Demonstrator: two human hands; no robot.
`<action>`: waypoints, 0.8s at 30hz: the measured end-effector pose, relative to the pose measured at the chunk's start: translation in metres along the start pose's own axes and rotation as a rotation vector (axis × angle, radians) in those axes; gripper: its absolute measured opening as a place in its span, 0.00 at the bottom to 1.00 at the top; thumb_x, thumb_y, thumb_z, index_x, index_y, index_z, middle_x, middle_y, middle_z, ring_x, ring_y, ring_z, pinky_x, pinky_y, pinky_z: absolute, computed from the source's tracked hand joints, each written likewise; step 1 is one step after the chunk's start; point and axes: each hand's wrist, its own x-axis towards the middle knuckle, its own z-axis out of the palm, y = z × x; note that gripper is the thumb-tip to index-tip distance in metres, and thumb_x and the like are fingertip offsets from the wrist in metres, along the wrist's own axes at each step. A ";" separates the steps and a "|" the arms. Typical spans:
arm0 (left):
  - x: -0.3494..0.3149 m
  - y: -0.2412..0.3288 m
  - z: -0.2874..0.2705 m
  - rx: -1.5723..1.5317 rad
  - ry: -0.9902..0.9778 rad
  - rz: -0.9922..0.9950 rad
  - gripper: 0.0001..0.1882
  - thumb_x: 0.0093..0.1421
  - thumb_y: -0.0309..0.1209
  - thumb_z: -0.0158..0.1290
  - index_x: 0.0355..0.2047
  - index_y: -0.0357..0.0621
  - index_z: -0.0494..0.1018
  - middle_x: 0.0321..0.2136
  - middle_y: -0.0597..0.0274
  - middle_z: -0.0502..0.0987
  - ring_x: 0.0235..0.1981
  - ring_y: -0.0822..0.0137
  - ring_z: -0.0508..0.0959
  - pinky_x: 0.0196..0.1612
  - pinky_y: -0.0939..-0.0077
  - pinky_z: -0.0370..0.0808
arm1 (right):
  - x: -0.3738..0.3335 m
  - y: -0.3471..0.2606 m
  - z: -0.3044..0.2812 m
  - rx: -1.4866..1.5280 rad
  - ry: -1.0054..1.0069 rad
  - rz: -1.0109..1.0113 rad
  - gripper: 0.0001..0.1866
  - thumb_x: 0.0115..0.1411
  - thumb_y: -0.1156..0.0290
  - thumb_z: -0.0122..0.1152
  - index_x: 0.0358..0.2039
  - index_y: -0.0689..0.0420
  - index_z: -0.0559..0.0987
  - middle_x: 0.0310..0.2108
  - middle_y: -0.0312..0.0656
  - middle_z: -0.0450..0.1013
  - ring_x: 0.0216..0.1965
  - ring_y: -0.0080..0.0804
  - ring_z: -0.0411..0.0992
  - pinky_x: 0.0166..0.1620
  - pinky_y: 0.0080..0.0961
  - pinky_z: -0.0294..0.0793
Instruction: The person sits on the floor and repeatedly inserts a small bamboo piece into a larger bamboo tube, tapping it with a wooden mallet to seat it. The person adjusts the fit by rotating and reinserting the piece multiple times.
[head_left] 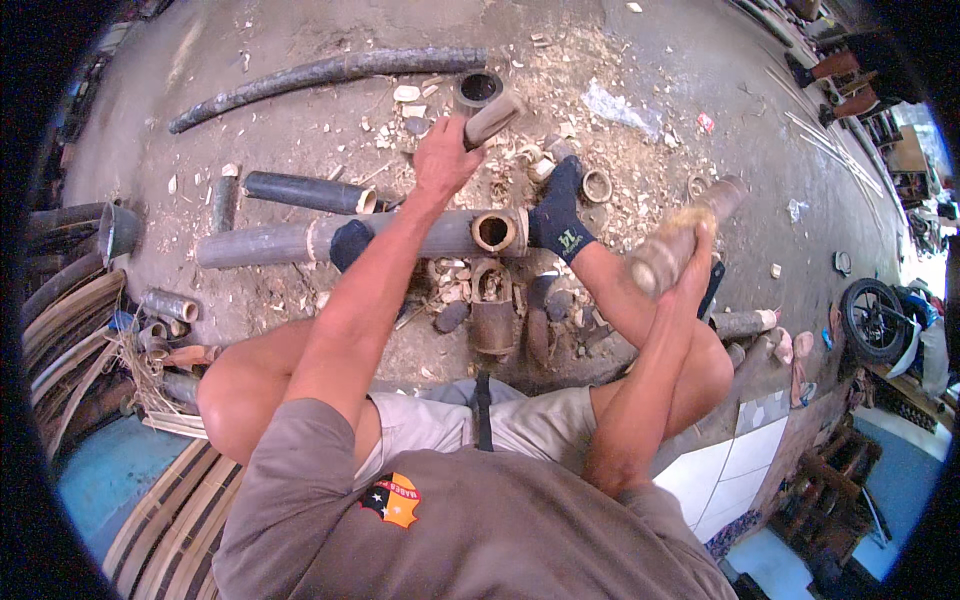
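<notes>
— Head view: what do the hands grip?
— The left hand (pixel 443 155) clasps a short bamboo piece (pixel 492 118); the right hand (pixel 693 262) clutches a wooden mallet (pixel 683 237), above a bamboo pole (pixel 300 240) pinned underfoot.

My left hand (pixel 443 152) grips a short bamboo piece (pixel 492 118), pale grey-brown, tilted so its cut end points toward one o'clock. My right hand (pixel 692 262) is closed around a thicker bamboo section (pixel 680 240), tan and blurred, slanting up toward one o'clock, its top end frayed. Between them, at twelve o'clock from my knees, a long grey bamboo pole (pixel 300 240) lies on the ground from nine to three o'clock, its hollow cut end at the three o'clock side, pinned under my two dark-socked feet.
</notes>
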 end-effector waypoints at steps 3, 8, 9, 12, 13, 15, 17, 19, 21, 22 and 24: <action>-0.006 -0.061 -0.005 0.220 -0.209 -0.020 0.25 0.53 0.31 0.61 0.53 0.48 0.72 0.47 0.48 0.76 0.55 0.46 0.77 0.56 0.41 0.71 | 0.076 0.015 0.007 -0.097 -0.081 0.004 0.24 0.65 0.55 0.64 0.54 0.58 0.75 0.44 0.45 0.77 0.43 0.38 0.80 0.40 0.40 0.85; -0.035 -0.128 -0.012 0.417 -0.321 -0.016 0.25 0.57 0.28 0.58 0.57 0.50 0.72 0.51 0.49 0.76 0.59 0.46 0.74 0.59 0.33 0.68 | 0.131 0.052 -0.005 -0.777 0.037 -0.176 0.37 0.61 0.54 0.67 0.63 0.65 0.69 0.52 0.55 0.77 0.50 0.46 0.79 0.50 0.42 0.82; -0.039 -0.131 -0.012 0.418 -0.305 -0.019 0.26 0.57 0.28 0.57 0.58 0.50 0.72 0.52 0.48 0.76 0.60 0.46 0.74 0.60 0.33 0.68 | 0.136 0.055 -0.012 -1.011 0.098 -0.253 0.41 0.60 0.54 0.68 0.66 0.65 0.66 0.55 0.57 0.75 0.53 0.48 0.78 0.53 0.42 0.80; -0.045 -0.126 -0.014 0.401 -0.311 -0.021 0.30 0.59 0.37 0.60 0.62 0.49 0.70 0.56 0.47 0.73 0.61 0.46 0.73 0.63 0.36 0.67 | 0.144 0.061 -0.041 -1.393 0.099 -0.325 0.53 0.57 0.50 0.69 0.74 0.63 0.56 0.62 0.67 0.70 0.60 0.59 0.74 0.64 0.46 0.70; -0.050 -0.119 -0.018 0.366 -0.284 -0.022 0.31 0.60 0.40 0.61 0.63 0.49 0.70 0.57 0.46 0.73 0.61 0.45 0.73 0.64 0.36 0.67 | 0.137 0.068 -0.037 -1.501 0.112 -0.318 0.54 0.57 0.47 0.69 0.74 0.63 0.54 0.60 0.68 0.71 0.59 0.61 0.74 0.62 0.48 0.72; -0.050 -0.092 -0.008 0.269 -0.212 0.050 0.36 0.59 0.47 0.63 0.65 0.49 0.69 0.57 0.46 0.72 0.61 0.44 0.72 0.65 0.38 0.66 | 0.133 0.063 -0.052 -1.652 0.212 -0.532 0.49 0.58 0.47 0.69 0.72 0.60 0.61 0.52 0.66 0.77 0.54 0.66 0.76 0.56 0.53 0.74; -0.068 -0.095 -0.005 0.270 -0.128 0.104 0.41 0.57 0.54 0.65 0.66 0.50 0.68 0.58 0.45 0.71 0.62 0.43 0.71 0.66 0.41 0.66 | 0.103 0.076 -0.006 -1.673 0.178 -0.715 0.37 0.60 0.53 0.66 0.64 0.59 0.71 0.52 0.62 0.78 0.51 0.62 0.77 0.54 0.51 0.76; -0.086 -0.070 0.004 0.143 -0.280 0.132 0.45 0.54 0.59 0.66 0.66 0.50 0.67 0.58 0.46 0.72 0.62 0.44 0.71 0.65 0.42 0.66 | 0.055 0.076 0.027 -1.516 0.117 -0.849 0.26 0.61 0.56 0.65 0.55 0.60 0.78 0.46 0.61 0.79 0.46 0.60 0.78 0.51 0.51 0.77; -0.100 -0.050 -0.001 0.116 -0.462 0.128 0.50 0.50 0.61 0.67 0.68 0.52 0.66 0.58 0.48 0.72 0.63 0.44 0.70 0.64 0.44 0.66 | 0.006 0.091 0.047 -1.367 -0.058 -0.875 0.22 0.62 0.56 0.65 0.47 0.61 0.82 0.38 0.62 0.79 0.41 0.58 0.79 0.48 0.52 0.78; -0.104 -0.039 -0.006 0.150 -0.574 0.119 0.52 0.48 0.62 0.69 0.69 0.53 0.65 0.58 0.48 0.72 0.63 0.45 0.70 0.64 0.44 0.66 | -0.018 0.100 0.048 -1.396 -0.146 -0.855 0.21 0.62 0.54 0.64 0.44 0.61 0.83 0.36 0.64 0.79 0.40 0.58 0.80 0.46 0.53 0.78; -0.111 -0.032 -0.014 0.238 -0.666 0.123 0.55 0.45 0.61 0.71 0.70 0.56 0.63 0.58 0.49 0.73 0.62 0.45 0.71 0.65 0.44 0.65 | -0.065 0.120 0.059 -1.625 -0.309 -0.558 0.26 0.63 0.48 0.62 0.43 0.61 0.83 0.37 0.63 0.81 0.42 0.58 0.81 0.45 0.53 0.80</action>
